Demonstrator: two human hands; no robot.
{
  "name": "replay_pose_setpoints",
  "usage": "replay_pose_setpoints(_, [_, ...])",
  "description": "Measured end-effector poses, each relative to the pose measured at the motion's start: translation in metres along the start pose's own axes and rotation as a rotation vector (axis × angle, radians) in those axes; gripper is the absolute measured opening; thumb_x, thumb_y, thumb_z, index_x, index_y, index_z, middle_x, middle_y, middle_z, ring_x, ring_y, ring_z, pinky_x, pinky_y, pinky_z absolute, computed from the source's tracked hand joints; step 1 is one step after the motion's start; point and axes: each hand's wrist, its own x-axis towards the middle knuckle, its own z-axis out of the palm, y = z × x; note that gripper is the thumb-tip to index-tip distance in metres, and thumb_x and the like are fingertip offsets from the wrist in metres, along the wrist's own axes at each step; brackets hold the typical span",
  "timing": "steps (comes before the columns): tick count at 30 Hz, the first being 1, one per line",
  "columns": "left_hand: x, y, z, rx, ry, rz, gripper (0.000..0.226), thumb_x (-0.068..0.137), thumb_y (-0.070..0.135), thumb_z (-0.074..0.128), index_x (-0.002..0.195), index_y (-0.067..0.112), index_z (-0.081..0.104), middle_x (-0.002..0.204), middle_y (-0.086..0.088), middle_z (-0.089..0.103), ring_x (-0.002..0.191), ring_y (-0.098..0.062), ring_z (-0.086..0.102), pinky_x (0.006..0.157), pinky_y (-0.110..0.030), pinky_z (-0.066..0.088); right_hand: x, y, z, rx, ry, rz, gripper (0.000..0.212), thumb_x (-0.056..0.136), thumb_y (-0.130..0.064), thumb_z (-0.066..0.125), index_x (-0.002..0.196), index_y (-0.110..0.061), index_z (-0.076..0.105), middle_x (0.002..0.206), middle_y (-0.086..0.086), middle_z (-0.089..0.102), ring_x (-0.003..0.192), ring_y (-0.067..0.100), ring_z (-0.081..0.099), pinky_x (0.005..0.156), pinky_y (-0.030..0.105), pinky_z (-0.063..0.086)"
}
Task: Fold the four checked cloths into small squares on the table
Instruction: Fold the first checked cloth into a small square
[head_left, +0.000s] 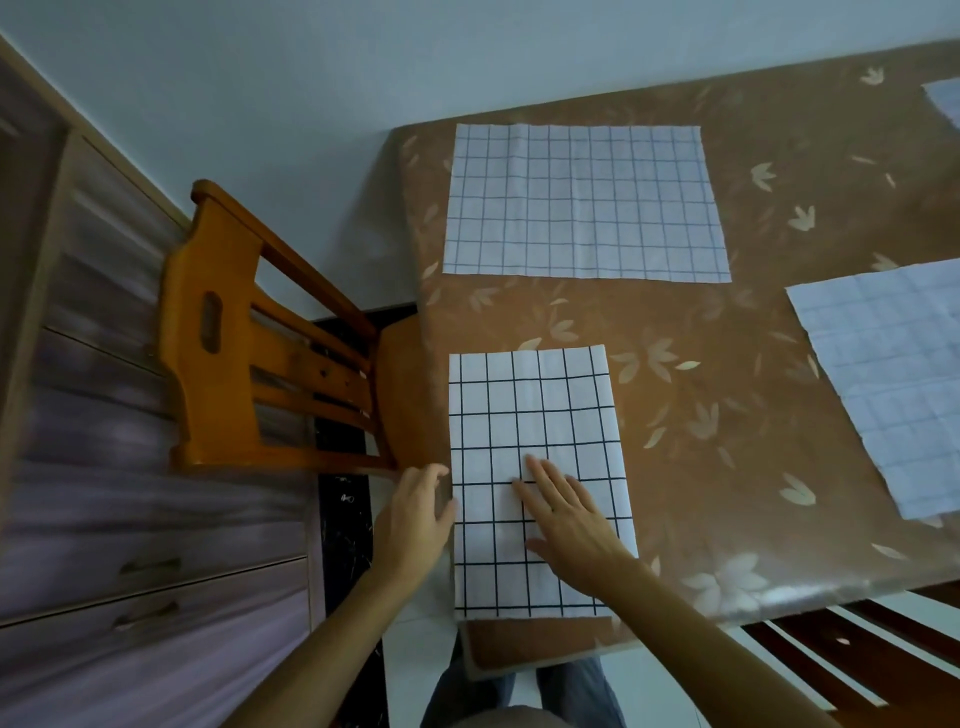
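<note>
A white cloth with a black check (535, 415), folded into a long rectangle, lies at the table's near left corner. My right hand (566, 512) rests flat on its lower half, fingers spread. My left hand (418, 512) touches the cloth's left edge at the table's side, fingers slightly curled, holding nothing. A second checked cloth (584, 205) lies flat at the far left of the table. A third checked cloth (893, 384) lies flat at the right, cut by the frame edge. A corner of a fourth checked cloth (945, 98) shows at the top right.
The table (701, 332) has a brown leaf-patterned cover. A wooden chair (249, 338) stands against its left side. A purple-grey drawer cabinet (104, 467) fills the left. Wooden slats of another seat (857, 660) show below the table's near right edge. My legs are under the table's edge.
</note>
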Motion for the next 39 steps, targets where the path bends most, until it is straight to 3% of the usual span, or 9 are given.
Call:
replay_pose_setpoints(3, [0.008,0.002,0.007,0.147,0.037,0.182,0.041,0.092,0.028,0.069,0.129,0.015,0.058,0.127,-0.003,0.057,0.114,-0.020,0.058,0.082,-0.029,0.057,0.002,0.001,0.002,-0.014,-0.011,0.013,0.084,0.097,-0.038,0.057,0.158,-0.021,0.002,0.162,0.006,-0.021,0.149,0.027,-0.018,0.122,0.045,-0.002])
replay_pose_setpoints(8, [0.019,0.011,0.021,0.249,0.010,0.348,0.044,0.095,0.026,0.061,0.137,0.013,0.053,0.146,-0.012,0.047,0.134,-0.026,0.047,0.101,-0.038,0.052,0.001,0.000,0.006,-0.003,0.004,0.033,0.085,0.095,-0.036,0.061,0.159,-0.021,0.006,0.163,0.006,-0.018,0.150,0.026,-0.016,0.122,0.044,0.002])
replay_pose_setpoints(14, [0.048,0.020,0.032,0.278,0.030,0.446,0.043,0.096,0.025,0.057,0.137,0.013,0.052,0.151,-0.016,0.040,0.139,-0.031,0.041,0.106,-0.045,0.047,0.000,-0.001,0.001,0.042,0.041,0.030,0.079,0.096,-0.036,0.060,0.158,-0.021,0.014,0.166,0.005,-0.007,0.152,0.023,-0.008,0.123,0.041,0.004])
replay_pose_setpoints(17, [0.069,0.024,0.037,0.284,0.031,0.461,0.047,0.100,0.027,0.049,0.145,0.014,0.044,0.160,-0.019,0.029,0.148,-0.035,0.026,0.115,-0.051,0.035,0.013,0.001,-0.012,0.108,0.234,0.048,0.055,0.099,-0.018,0.052,0.151,-0.013,0.033,0.164,0.010,0.016,0.152,0.025,0.012,0.122,0.041,0.016])
replay_pose_setpoints(21, [0.095,0.030,0.044,0.332,0.036,0.514,0.056,0.098,0.033,0.043,0.150,0.014,0.039,0.164,-0.019,0.019,0.152,-0.036,0.014,0.120,-0.054,0.024,0.064,0.020,-0.030,0.076,0.344,0.209,0.068,0.091,0.002,0.048,0.154,-0.008,0.026,0.165,0.012,0.011,0.153,0.027,0.006,0.122,0.041,0.010])
replay_pose_setpoints(23, [0.102,0.030,0.049,0.338,0.019,0.511,0.060,0.097,0.037,0.042,0.152,0.014,0.035,0.165,-0.018,0.017,0.153,-0.034,0.011,0.120,-0.056,0.020,0.084,0.031,-0.032,0.061,0.344,0.252,0.067,0.095,-0.003,0.046,0.156,-0.007,0.019,0.166,0.011,0.005,0.153,0.026,0.001,0.123,0.042,0.007])
replay_pose_setpoints(26, [0.103,0.027,0.055,0.353,0.037,0.519,0.062,0.099,0.041,0.040,0.154,0.015,0.032,0.165,-0.016,0.015,0.154,-0.033,0.010,0.121,-0.054,0.017,0.099,0.044,-0.025,0.050,0.286,0.240,0.060,0.104,-0.029,0.026,0.158,-0.008,0.009,0.166,0.008,-0.002,0.152,0.022,-0.007,0.125,0.043,0.005])
replay_pose_setpoints(29, [0.102,0.024,0.056,0.364,0.058,0.531,0.062,0.101,0.042,0.036,0.156,0.015,0.027,0.166,-0.015,0.012,0.154,-0.031,0.007,0.122,-0.053,0.016,0.097,0.062,-0.018,0.027,0.336,0.326,0.066,0.103,-0.049,0.018,0.158,-0.012,0.012,0.166,0.008,0.004,0.153,0.020,-0.002,0.125,0.040,0.004])
replay_pose_setpoints(39, [0.102,0.024,0.055,0.350,0.052,0.533,0.064,0.100,0.042,0.037,0.157,0.015,0.026,0.166,-0.014,0.011,0.154,-0.031,0.007,0.122,-0.052,0.014,0.057,0.108,-0.022,-0.028,0.351,0.443,0.068,0.104,-0.051,0.021,0.158,-0.013,0.005,0.166,0.005,0.001,0.153,0.019,-0.002,0.124,0.038,-0.001])
